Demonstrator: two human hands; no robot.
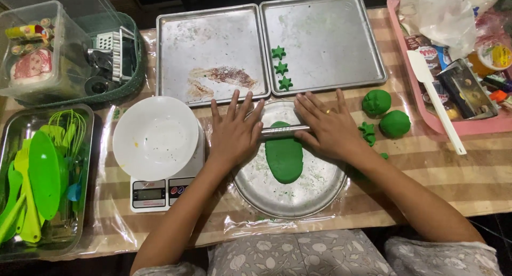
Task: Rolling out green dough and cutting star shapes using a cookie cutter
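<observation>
A flattened oval of green dough (284, 157) lies on a round metal plate (314, 193) in front of me. A thin metal rolling pin (284, 129) rests across the dough's far end. My left hand (234, 132) presses flat on the pin's left end, fingers spread. My right hand (328, 125) presses flat on its right end. Three green dough stars (281, 68) sit in a column on the right baking tray (330, 41). Two green dough balls (386, 112) and a small star-shaped scrap (367, 132) lie right of my right hand.
An empty left baking tray (210, 52) has brown smears. A white bowl (154, 137) stands on a kitchen scale (160, 190). Green utensils fill a metal tray (45, 180) at left. A pink tray (458, 68) with packages and a white spatula (434, 100) is at right.
</observation>
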